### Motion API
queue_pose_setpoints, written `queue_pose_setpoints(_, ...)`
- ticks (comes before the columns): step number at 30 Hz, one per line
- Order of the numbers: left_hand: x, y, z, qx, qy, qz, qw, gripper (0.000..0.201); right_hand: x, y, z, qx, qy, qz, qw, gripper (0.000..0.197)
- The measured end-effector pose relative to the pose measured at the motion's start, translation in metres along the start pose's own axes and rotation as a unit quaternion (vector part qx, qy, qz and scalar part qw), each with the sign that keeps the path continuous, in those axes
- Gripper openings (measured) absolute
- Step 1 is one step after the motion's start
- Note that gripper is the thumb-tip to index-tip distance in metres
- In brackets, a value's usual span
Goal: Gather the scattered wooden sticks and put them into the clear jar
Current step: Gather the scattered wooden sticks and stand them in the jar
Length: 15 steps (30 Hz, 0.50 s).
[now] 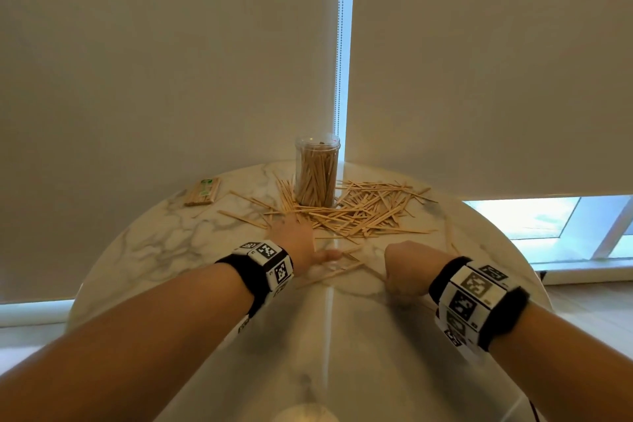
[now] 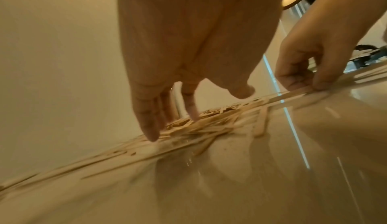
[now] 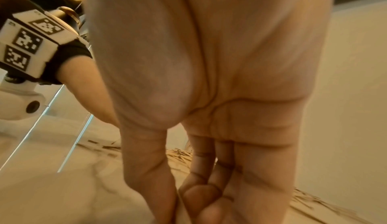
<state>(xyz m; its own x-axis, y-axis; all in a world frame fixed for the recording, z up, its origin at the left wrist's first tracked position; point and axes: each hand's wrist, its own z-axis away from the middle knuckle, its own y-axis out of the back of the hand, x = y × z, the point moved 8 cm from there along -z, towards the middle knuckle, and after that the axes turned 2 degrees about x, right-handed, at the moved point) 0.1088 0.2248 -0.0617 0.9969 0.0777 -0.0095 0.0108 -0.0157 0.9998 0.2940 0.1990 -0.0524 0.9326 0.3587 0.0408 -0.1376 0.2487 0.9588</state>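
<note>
1. Nearest to us, toward the near edge of the round white marble tabletop (image 1: 144, 250), our right hand (image 1: 406, 269) is curled with its fingertips down on the surface; in the left wrist view its thumb and fingers pinch the ends of a few thin pale wooden sticks (image 2: 293, 93) lying flat there.
2. Just beside it, a few loose sticks lie between our two hands, at the middle of the tabletop.
3. Our left hand (image 1: 298, 243) reaches a little farther, fingers straight and spread, their tips (image 2: 151, 133) touching the near fringe of the scattered sticks (image 1: 363, 212). It grips nothing.
4. Both wrists wear black bands carrying white blocks with black square markers (image 1: 270, 259).
5. The main spread of sticks covers the far half of the tabletop, thickest to the right of the jar and thinner to its left.
6. The clear cylindrical plastic jar (image 1: 318, 171) stands upright near the far edge, lidless and well filled with upright sticks, with loose sticks touching its base.
7. Toward the far left edge lies a small wrapped bundle of sticks with a green label (image 1: 202, 192), apart from the rest.
8. Behind the tabletop hang cream roller blinds (image 1: 171, 44).
</note>
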Motion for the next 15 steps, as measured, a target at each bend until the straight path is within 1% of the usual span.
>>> queue_pose_setpoints(1,-0.009,-0.001,-0.005,0.005,0.041,-0.004,0.999,0.106,-0.001,0.000,0.001,0.004,0.002,0.004,1.000,0.024)
queue_pose_setpoints(2,-0.017,-0.004,-0.010,-0.003,0.076,-0.008,0.997,0.111,-0.002,0.001,0.001,0.010,0.002,0.008,1.000,0.024)
queue_pose_setpoints(3,-0.021,-0.007,-0.014,-0.023,0.094,-0.017,0.995,0.111,-0.002,0.001,0.001,0.016,0.000,0.009,1.000,0.024)
queue_pose_setpoints(4,-0.022,-0.007,-0.018,-0.039,0.100,-0.028,0.994,0.104,-0.002,0.001,0.000,0.020,-0.003,0.008,1.000,0.024)
queue_pose_setpoints(7,-0.008,-0.004,-0.021,-0.074,0.063,-0.036,0.995,0.055,-0.003,-0.002,-0.002,0.018,-0.007,0.009,1.000,0.025)
queue_pose_setpoints(9,-0.001,-0.008,-0.026,-0.098,0.043,-0.051,0.993,0.036,-0.004,-0.004,-0.003,0.016,-0.001,0.010,1.000,0.026)
queue_pose_setpoints(11,-0.003,-0.012,-0.029,-0.118,0.048,-0.071,0.989,0.031,-0.003,-0.007,-0.004,0.011,0.000,0.005,1.000,0.027)
queue_pose_setpoints(12,-0.003,-0.014,-0.032,-0.113,0.041,-0.073,0.990,0.032,-0.004,-0.007,-0.005,0.010,0.000,0.003,1.000,0.027)
queue_pose_setpoints(14,-0.005,-0.017,-0.031,-0.125,0.023,-0.098,0.987,0.033,-0.005,-0.007,-0.006,0.014,-0.001,0.002,1.000,0.027)
queue_pose_setpoints(15,-0.009,-0.018,-0.028,-0.145,0.038,-0.105,0.983,0.032,-0.006,-0.007,-0.006,0.016,0.000,0.004,1.000,0.026)
